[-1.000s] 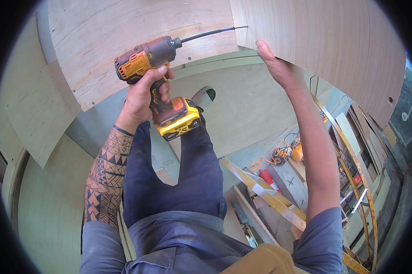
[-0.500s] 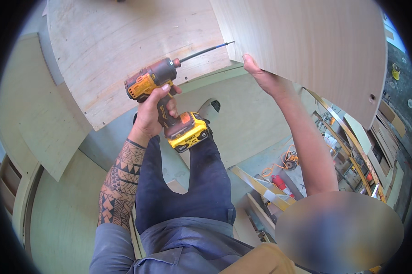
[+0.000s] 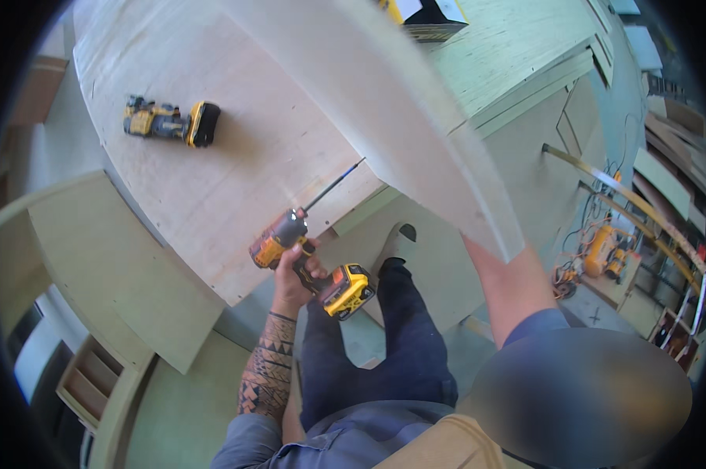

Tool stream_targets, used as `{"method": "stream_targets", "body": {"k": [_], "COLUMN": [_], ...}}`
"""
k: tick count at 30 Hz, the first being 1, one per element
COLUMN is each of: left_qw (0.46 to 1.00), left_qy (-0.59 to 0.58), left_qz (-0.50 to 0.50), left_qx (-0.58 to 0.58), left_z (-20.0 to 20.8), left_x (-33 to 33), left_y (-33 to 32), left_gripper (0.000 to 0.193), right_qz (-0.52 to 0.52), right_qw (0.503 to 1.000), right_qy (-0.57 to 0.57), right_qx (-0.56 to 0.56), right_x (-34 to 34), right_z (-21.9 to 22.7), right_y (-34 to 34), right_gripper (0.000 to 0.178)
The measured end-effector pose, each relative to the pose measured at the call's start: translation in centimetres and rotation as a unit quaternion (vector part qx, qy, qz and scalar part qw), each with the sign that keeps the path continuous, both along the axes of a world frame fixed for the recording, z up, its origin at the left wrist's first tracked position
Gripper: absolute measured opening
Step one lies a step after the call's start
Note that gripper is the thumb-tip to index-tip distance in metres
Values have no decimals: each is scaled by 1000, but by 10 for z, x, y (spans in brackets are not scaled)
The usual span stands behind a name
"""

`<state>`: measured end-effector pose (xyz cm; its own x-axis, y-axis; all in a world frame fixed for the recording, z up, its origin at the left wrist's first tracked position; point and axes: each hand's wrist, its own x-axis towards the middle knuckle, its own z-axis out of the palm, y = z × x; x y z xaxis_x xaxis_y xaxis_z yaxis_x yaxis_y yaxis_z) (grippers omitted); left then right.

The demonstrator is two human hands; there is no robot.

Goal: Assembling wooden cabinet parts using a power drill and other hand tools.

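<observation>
My left hand is wrapped around the grip of a yellow and black cordless impact driver. A long dark bit with a blue section points from it up and right. Its tip is close to the lower edge of a pale plywood panel, but I cannot tell whether they touch. The panel stands tilted up from the plywood worktop, slightly blurred by motion. My right forearm passes behind the panel's near edge, which hides the right hand and its fingers.
Another yellow and black cordless tool lies on the worktop at the left. Behind the panel, an open box sits on a second plywood surface. An orange machine with cables stands at the right. Curved plywood sheets lean at the left.
The panel has swung up to a steeper tilt and now covers my right hand. The view has shifted, bringing the second cordless tool and the box into sight. My left hand still holds the impact driver.
</observation>
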<state>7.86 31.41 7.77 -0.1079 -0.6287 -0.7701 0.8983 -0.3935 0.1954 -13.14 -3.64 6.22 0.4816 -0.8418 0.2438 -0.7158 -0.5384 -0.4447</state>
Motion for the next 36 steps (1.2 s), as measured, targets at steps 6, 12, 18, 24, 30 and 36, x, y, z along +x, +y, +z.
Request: {"method": "stream_targets", "body": {"k": [6,12,18,24,30,36], "left_qw": [999,997,996,995,997,998], "left_qy": [-38,-36,-50,-63,-28,5], "left_qz": [-16,-7,-24,0,-8,-4], "left_qx": [22,65,66,78,70,55], "left_z": [10,7,10,12,8,6], "left_x": [1,-3,-4,-11,-6,-4], "left_y": [2,3,-2,-6,-4,-4], "left_gripper": [41,42,41,39,37,36], "right_qz": [5,6,1,3,2,0], "right_qw": [1000,999,998,998,999,998], "right_qy": [22,45,50,55,52,56], "right_qx": [1,24,28,24,16,10], "right_x": [17,16,11,16,18,21], "right_z": [30,25,28,28,26,22], "right_y": [19,18,20,19,23,28], "right_gripper": [48,49,49,49,49,49]}}
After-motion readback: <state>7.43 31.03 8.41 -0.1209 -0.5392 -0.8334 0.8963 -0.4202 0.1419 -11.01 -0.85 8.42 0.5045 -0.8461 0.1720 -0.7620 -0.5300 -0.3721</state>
